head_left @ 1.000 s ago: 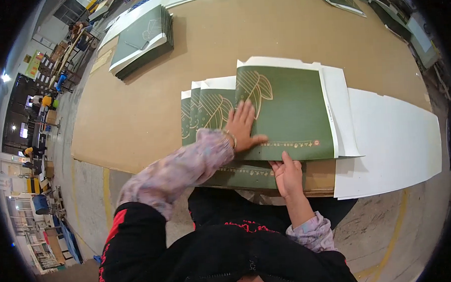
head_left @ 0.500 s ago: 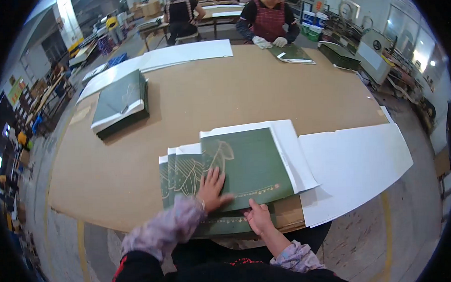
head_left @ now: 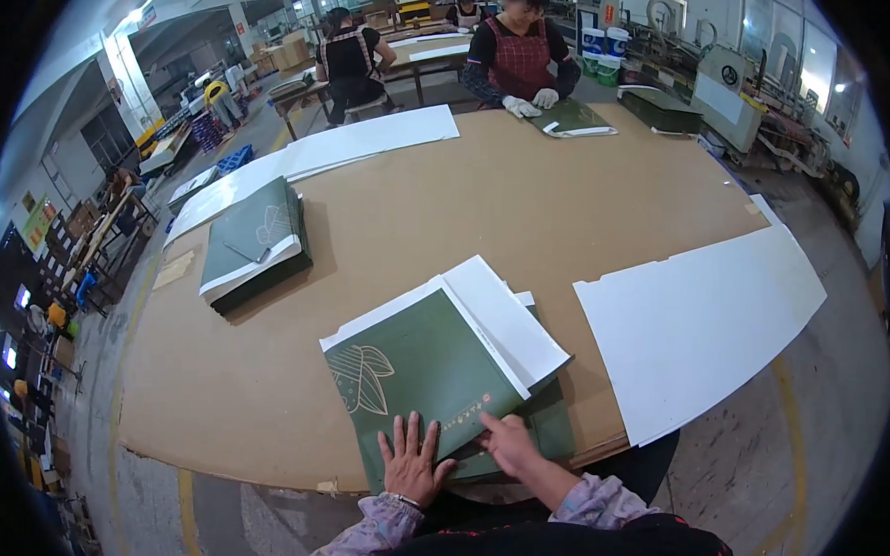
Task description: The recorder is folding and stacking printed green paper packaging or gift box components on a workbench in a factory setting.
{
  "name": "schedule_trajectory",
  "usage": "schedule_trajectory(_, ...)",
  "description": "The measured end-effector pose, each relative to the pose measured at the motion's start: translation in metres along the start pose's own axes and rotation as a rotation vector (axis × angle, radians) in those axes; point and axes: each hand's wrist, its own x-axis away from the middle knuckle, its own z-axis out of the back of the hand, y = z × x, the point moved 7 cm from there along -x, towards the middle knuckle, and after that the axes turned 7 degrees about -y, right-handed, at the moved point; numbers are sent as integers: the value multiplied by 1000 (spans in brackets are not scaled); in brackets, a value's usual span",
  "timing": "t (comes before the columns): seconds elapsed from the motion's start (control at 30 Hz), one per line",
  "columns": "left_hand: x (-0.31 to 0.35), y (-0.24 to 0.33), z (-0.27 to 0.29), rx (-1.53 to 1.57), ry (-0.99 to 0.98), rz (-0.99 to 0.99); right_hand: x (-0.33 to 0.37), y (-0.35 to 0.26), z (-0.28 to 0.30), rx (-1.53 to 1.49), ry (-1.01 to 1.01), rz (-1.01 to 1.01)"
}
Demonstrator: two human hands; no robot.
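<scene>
The left hand (head_left: 413, 472) is open, its fingers spread and lying flat upon the lower left part of the green cover (head_left: 423, 362), grasping nothing. The right hand (head_left: 510, 444) is partly closed, with bent fingers at the lower right corner of this same cover; whether it pinches the paper, I cannot tell.

The cover lies near the middle of the near edge of the brown table (head_left: 442, 200), turned at a slant, with white flaps (head_left: 510, 325) along its upper and right sides. More green material (head_left: 553, 421) shows beneath it, reaching the near edge.

White sheets (head_left: 702, 328) lie towards the right edge of the table, apart from the cover. A green pile (head_left: 257, 236) stands near the left edge. At the far edge, a co-worker's gloved hands (head_left: 532, 105) touch another green piece (head_left: 572, 120).

Beyond the far right corner stand white and green buckets (head_left: 606, 68); their insides cannot be seen. Cardboard boxes (head_left: 290, 51) are farther behind; their contents are hidden also.
</scene>
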Motion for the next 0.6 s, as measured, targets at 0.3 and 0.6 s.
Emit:
schedule_trajectory(0.3,-11,0,0,-25,-6,-13,-1,3,11,72,144,33)
schedule_trajectory(0.6,-7,18,-12,-96,-57,-181,46,17,-1,51,55,-79)
